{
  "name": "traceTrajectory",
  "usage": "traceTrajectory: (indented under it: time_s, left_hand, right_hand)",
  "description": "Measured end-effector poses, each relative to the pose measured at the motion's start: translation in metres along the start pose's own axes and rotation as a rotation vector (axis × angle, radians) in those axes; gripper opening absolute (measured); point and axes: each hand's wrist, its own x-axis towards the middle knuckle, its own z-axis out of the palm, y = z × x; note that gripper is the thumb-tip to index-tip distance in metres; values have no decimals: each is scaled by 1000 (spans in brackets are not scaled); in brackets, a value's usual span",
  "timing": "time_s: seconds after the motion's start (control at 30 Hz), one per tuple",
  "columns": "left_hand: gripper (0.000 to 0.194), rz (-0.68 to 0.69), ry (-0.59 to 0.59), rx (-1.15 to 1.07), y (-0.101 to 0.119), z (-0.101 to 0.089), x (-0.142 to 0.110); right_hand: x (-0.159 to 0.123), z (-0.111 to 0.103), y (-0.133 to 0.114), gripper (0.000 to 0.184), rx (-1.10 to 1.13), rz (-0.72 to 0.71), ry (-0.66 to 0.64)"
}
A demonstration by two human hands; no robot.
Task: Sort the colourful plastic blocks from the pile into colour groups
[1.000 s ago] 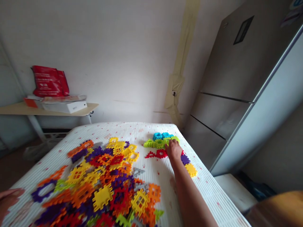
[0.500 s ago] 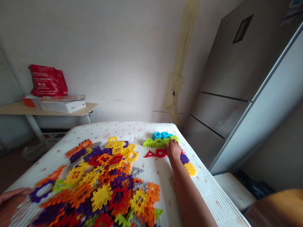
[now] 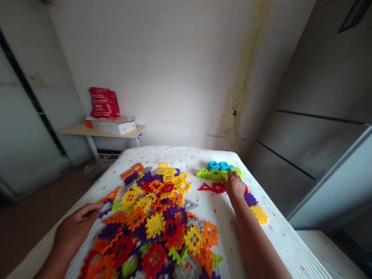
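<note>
My right hand [image 3: 235, 185] reaches to the right end of a row of lime-green interlocking plastic blocks [image 3: 213, 175], its fingers curled down on the end green block [image 3: 237, 171]. Its palm covers part of a row of red blocks [image 3: 217, 188] just in front. Light-blue blocks [image 3: 220, 166] stand behind the green row. My left hand [image 3: 80, 221] rests at the table's left edge with its fingers stretched forward, nothing visible in them. They overlap a purple block [image 3: 107, 207] at the edge of a large mixed pile of blocks [image 3: 155, 224].
The table wears a white cloth [image 3: 186, 153] with small red marks. To the right of the red row lie a purple block [image 3: 250, 198] and a yellow block [image 3: 259, 214]. A refrigerator [image 3: 305, 155] stands at right; a side table [image 3: 104, 133] with boxes and a red bag [image 3: 104, 102] at back left.
The view has turned left, so everything sits further right. More of my left hand shows, and it has come closer to the pile. My right hand stays at the green row.
</note>
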Motion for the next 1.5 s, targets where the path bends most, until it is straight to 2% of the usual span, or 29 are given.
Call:
traceTrajectory:
  time_s: [0.2,0.33,0.53,0.97,1.17,1.27,1.37,1.43,1.5]
  left_hand:
    - [25,237,-56,163,-5,9,2]
    - [26,266,-46,274,-9,19,2]
    - [38,300,-107,352,-18,31,5]
    - [34,401,-168,436,4,24,-3]
    - [31,479,-161,332,3,15,0]
    - [31,404,-127,165,8,14,-4]
    - [37,194,-114,-64,23,17,-16]
    - [48,68,-183,-275,36,22,-26]
    - [57,2,-271,-446,48,27,-35]
  right_hand:
    - [-2,-11,-8,30,26,-46,49]
    - [-4,-16,-13,32,45,-70,71]
    - [-5,-14,-17,32,45,-95,98]
    - [-6,-20,-18,32,79,-64,116]
    - [-4,-28,-20,34,105,-47,118]
    - [-4,-32,-23,33,142,-56,126]
    - [-7,-36,-31,30,225,-103,137]
    - [-13,-39,-43,27,325,-172,138]
    - [-24,-42,-59,25,465,-279,119]
